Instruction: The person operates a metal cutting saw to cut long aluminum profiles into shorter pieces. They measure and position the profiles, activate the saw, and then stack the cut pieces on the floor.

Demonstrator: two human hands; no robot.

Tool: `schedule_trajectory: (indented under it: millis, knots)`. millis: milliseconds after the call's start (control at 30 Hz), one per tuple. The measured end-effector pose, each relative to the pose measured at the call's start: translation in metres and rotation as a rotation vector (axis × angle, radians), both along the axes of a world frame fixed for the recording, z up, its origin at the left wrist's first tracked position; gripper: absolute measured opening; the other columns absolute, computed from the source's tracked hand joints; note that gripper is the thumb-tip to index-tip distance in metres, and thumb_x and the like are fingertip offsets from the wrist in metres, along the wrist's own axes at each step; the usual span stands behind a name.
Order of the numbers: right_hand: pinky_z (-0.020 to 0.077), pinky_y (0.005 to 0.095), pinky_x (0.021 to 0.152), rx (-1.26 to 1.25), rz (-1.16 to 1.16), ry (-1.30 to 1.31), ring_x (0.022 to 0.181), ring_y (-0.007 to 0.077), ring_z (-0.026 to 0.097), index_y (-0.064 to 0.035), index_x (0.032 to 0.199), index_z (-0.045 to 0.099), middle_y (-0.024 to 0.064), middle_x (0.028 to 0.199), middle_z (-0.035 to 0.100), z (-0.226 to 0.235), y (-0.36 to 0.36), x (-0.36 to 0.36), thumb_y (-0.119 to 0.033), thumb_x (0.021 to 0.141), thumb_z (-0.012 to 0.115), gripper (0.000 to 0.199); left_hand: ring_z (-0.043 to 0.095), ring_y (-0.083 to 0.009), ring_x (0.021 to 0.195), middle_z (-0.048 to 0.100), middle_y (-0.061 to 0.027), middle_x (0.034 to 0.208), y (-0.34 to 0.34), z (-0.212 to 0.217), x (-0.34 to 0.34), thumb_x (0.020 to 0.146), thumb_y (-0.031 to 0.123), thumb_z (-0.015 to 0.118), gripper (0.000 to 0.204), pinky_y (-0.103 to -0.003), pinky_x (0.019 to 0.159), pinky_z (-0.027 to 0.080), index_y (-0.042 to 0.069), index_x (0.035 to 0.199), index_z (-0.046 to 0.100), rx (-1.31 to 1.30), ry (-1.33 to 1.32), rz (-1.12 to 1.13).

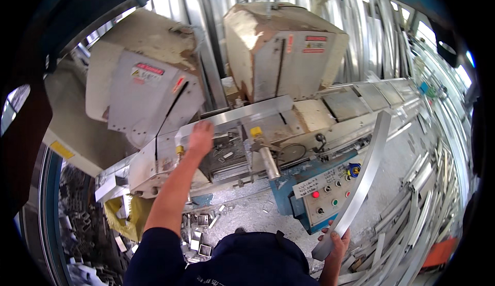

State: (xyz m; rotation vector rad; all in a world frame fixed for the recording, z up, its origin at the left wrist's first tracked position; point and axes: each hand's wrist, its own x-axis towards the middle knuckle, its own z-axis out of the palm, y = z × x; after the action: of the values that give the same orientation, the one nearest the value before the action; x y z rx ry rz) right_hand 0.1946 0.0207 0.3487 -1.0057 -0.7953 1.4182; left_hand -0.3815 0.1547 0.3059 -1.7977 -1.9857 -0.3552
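My left hand reaches over the machine bed, its fingers closed on a silver aluminium bar near that bar's left end. The bar lies along the bed in front of two saw housings. In my right hand, low on the right, is the near end of a long rectangular aluminium tube. This tube slants up and away, passing in front of the control panel. A clamp cylinder with a yellow cap stands right of my left hand, and another yellow-capped clamp is just left of it.
Two beige saw housings, the left one and the right one, rise behind the bed. Offcuts litter the floor below. Piled metal strips lie at right. A yellow sack stands at lower left.
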Motion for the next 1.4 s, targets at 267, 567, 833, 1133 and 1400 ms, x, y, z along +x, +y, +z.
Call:
schedule_trajectory:
  millis: [267, 567, 833, 1133, 1400]
  knots:
    - [0.0586, 0.0381, 0.057, -0.077, 0.14, 0.049, 0.08, 0.0259, 0.066, 0.0006, 0.131, 0.043, 0.0178, 0.111, 0.062, 0.001, 0.01, -0.023, -0.018, 0.088, 0.062, 0.051, 0.038, -0.0343, 0.135, 0.043, -0.0183, 0.141, 0.05, 0.0, 0.033, 0.088, 0.012, 0.054, 0.05, -0.048, 0.111, 0.032, 0.005, 0.136, 0.044, -0.167, 0.088, 0.123]
    - [0.0572, 0.0359, 0.069, -0.039, 0.257, 0.045, 0.094, 0.0228, 0.061, -0.0049, 0.135, 0.039, 0.0111, 0.114, 0.057, 0.017, 0.065, -0.157, -0.009, 0.092, 0.055, 0.045, 0.057, -0.0347, 0.113, 0.059, -0.0202, 0.121, 0.018, 0.093, 0.1, 0.082, 0.031, 0.07, 0.058, -0.039, 0.099, 0.045, -0.002, 0.126, 0.05, -0.415, -0.673, -0.162]
    - [0.0413, 0.0423, 0.102, 0.578, 0.711, -0.567, 0.126, 0.0326, 0.042, -0.0013, 0.147, 0.019, 0.0231, 0.134, 0.038, -0.005, 0.052, -0.317, -0.022, 0.086, 0.074, 0.084, 0.061, -0.0374, 0.109, 0.062, -0.0256, 0.117, 0.019, 0.101, 0.099, 0.056, 0.034, 0.082, 0.092, -0.04, 0.094, 0.048, -0.005, 0.132, 0.048, -0.362, -0.793, -0.282]
    - [0.0531, 0.0353, 0.087, 0.275, 1.047, -0.688, 0.105, 0.0263, 0.062, -0.0019, 0.135, 0.049, 0.0196, 0.123, 0.057, -0.061, 0.052, -0.319, -0.034, 0.084, 0.075, 0.067, 0.059, -0.0346, 0.099, 0.063, -0.0148, 0.098, -0.005, 0.085, -0.052, 0.069, 0.024, 0.076, 0.051, -0.046, 0.083, 0.05, 0.001, 0.113, 0.061, -0.123, -0.151, -0.01]
    - [0.0528, 0.031, 0.076, 0.227, 1.098, -0.701, 0.084, 0.0171, 0.066, -0.0002, 0.126, 0.057, 0.011, 0.097, 0.069, -0.091, 0.053, -0.321, -0.033, 0.084, 0.073, 0.056, 0.05, -0.031, 0.11, 0.058, -0.0098, 0.109, 0.02, 0.055, -0.024, 0.071, 0.022, 0.076, 0.053, -0.045, 0.093, 0.042, 0.005, 0.118, 0.057, 0.098, -0.129, 0.004]
